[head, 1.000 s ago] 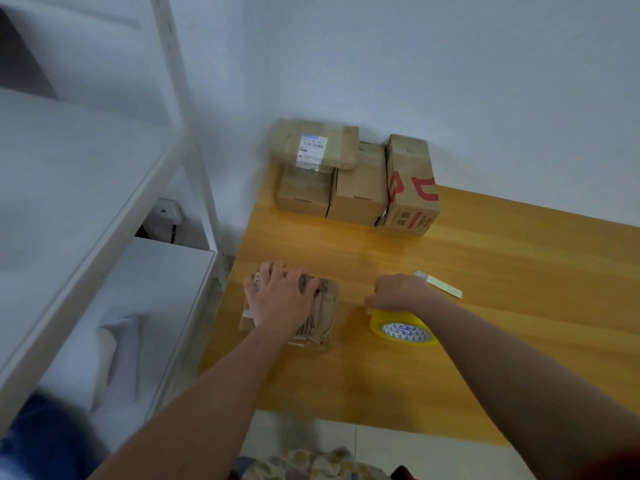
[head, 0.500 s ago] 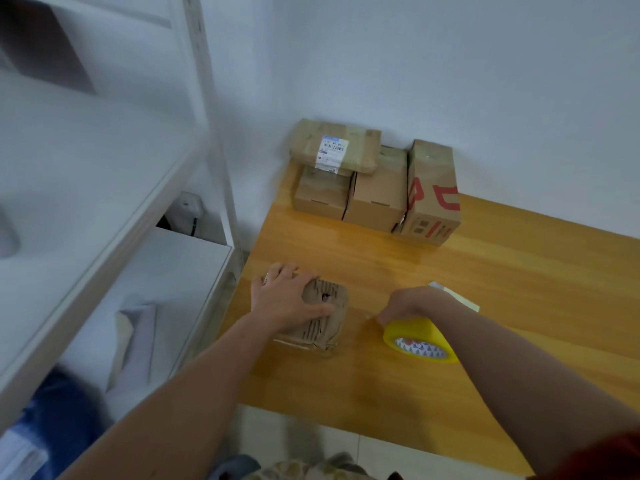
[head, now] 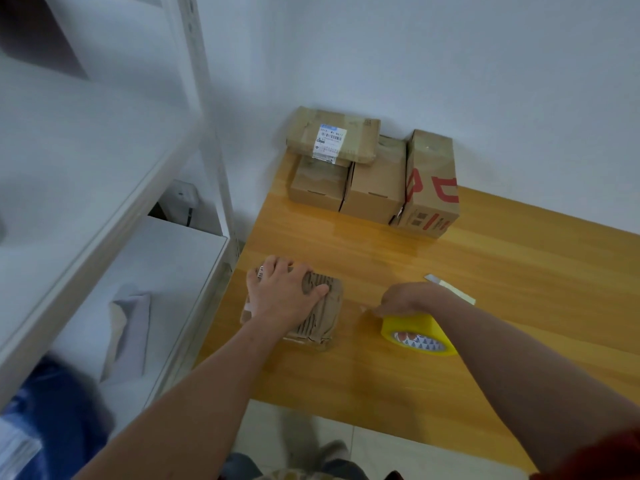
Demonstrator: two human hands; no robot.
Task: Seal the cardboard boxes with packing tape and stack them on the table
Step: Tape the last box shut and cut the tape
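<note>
Four boxes [head: 374, 178] stacked upper centre; L hand [head: 284, 299] curls fingers round crumpled box [head: 320, 322], R hand [head: 405, 301] grips tape roll [head: 412, 329], sealing pending.

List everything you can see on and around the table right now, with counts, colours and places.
table: 1, orange-brown wood, right of the shelving
cardboard boxes: 4, brown, back left corner against the wall; a flat labelled one lies on the smallest, one has red print
crumpled box: 1, brown, near the table's left edge
tape roll: 1, yellow, right of the crumpled box
pale strip: 1, pale yellow with a grey tip, just beyond the tape roll; cannot tell what it is
shelf unit: 1, white, left of the table
folded cloth: 1, grey, lower shelf
wall socket: 1, white, behind the shelf unit
left hand: grips the crumpled box from above
right hand: grips the tape roll's top
</note>
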